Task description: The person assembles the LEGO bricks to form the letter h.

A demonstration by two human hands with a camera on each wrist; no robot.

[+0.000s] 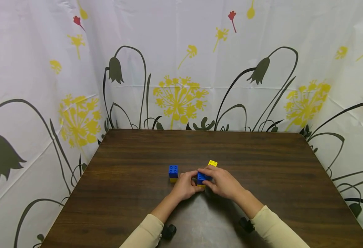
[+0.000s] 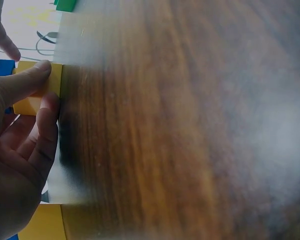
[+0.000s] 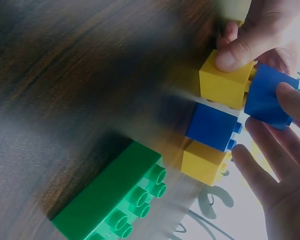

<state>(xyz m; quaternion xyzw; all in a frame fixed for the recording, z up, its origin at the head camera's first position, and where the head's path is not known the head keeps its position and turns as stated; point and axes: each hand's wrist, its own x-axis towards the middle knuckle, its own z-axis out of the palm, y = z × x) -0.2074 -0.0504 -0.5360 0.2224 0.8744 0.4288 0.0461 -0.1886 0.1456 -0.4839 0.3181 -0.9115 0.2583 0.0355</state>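
Note:
My left hand [image 1: 185, 186] pinches a yellow brick [image 3: 225, 82] between thumb and fingers, low at the table. Above it, my right hand [image 1: 225, 183] holds a blue brick [image 1: 201, 177] by its sides. In the right wrist view a narrow gap shows between these two bricks, with the yellow brick's studs visible in it. The left wrist view shows the gripped yellow brick [image 2: 52, 87] upright near the tabletop, the blue brick [image 2: 2, 67] partly hidden behind the left thumb.
Left of the hands stands a blue brick [image 1: 173, 171] on a yellow one [image 1: 173, 180]. Beyond the right hand is another yellow brick [image 1: 212, 163], a separate blue brick [image 3: 210, 127] and a long green brick [image 3: 110, 195]. A patterned curtain [image 1: 181, 41] hangs behind the table [image 1: 122, 206].

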